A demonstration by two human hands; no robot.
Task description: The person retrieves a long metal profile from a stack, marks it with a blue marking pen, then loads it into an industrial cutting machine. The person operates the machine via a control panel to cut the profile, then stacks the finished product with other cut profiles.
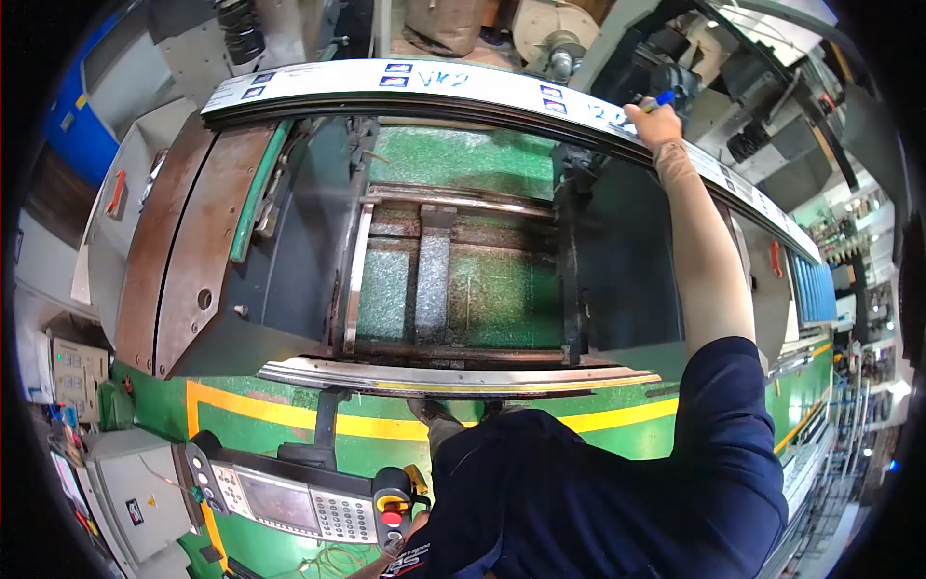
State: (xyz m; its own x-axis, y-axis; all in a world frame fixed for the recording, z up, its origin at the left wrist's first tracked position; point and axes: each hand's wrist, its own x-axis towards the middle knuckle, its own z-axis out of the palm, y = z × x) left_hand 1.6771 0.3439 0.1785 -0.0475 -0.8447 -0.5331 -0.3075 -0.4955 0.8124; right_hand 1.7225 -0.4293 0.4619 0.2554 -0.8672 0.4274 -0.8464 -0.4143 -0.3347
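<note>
My right hand (658, 127) is closed around a marker (664, 98) with a blue end, held over the far end of a long white-faced panel (511, 89). Blue handwriting and several small printed labels mark that white face. The marker's tip is hidden by my fingers. Low in the view, my left hand (417, 526) shows only in part beside the control console (289, 502), close to its red emergency-stop button (391, 517). My body and sleeve cover most of that hand, so its fingers do not show clearly.
The panel lies across a machine with a brown steel bed (164, 261) on the left and a metal frame (458, 357) in the middle. A yellow floor line (260, 410) runs along the green floor. A grey cabinet (140, 497) stands at lower left.
</note>
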